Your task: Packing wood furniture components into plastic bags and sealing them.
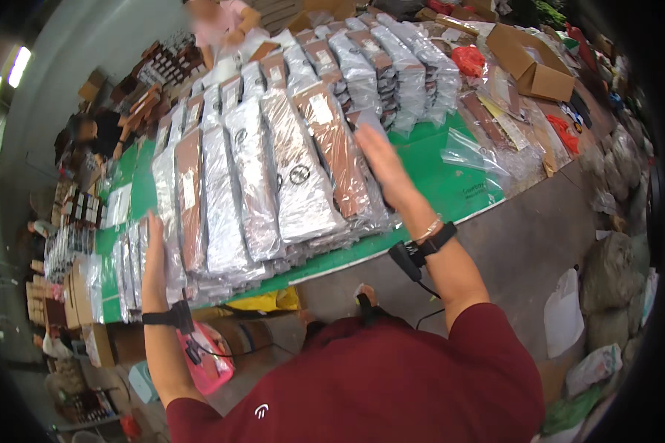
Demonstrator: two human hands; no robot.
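Rows of flat brown pieces in clear plastic bags lie stacked across a green-topped table. My left hand is held upright, fingers straight, along the left side of the near row, by a bagged brown piece. On the other side, my right hand lies flat with fingers stretched out, beside the rightmost bagged brown piece. Between the two hands are several bagged pieces with silvery-white wrapping, one a white bag with a round black mark. Neither hand grasps anything; whether the palms touch the bags I cannot tell.
An open cardboard box and a red plastic bag sit at the table's far right, near loose clear bags. A pink basket stands below the left edge. Sacks line the right. Two people work across the table.
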